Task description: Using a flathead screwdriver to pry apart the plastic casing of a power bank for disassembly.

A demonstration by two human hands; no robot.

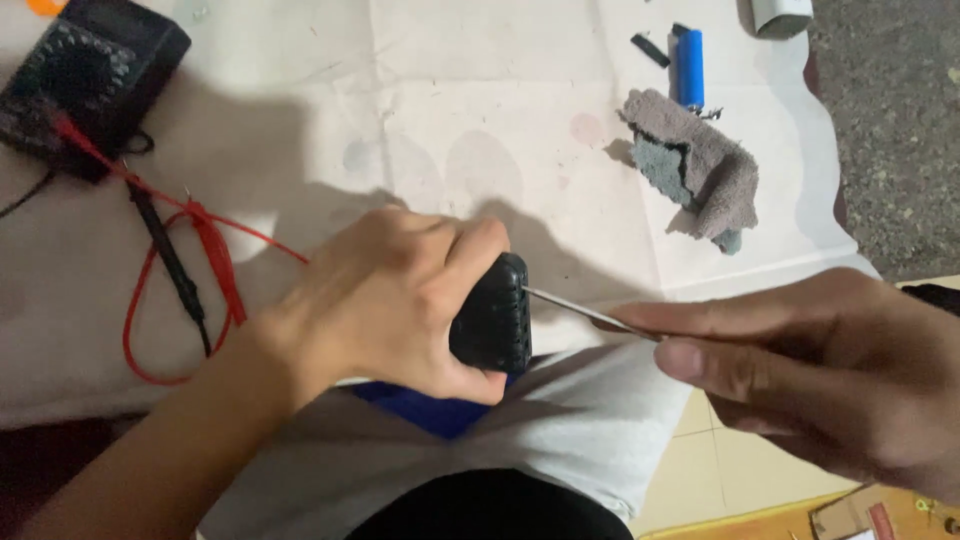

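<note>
Right hand (800, 370) pokes thin metal tool (575, 310) into black device (492, 315), left hand (385, 300) gripping.

Left hand (385, 300) curled in tight grip, right hand (810, 370) pinching, fingers extended leftward

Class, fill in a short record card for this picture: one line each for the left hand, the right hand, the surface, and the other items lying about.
Left hand: left hand grips a black ribbed device
Right hand: right hand pinches a thin metal tool, tip at the device's edge
Surface: white sheet over the table
Meter: black multimeter, top left, with red and black probe leads
Other items: grey cloth; blue cylindrical battery
</note>
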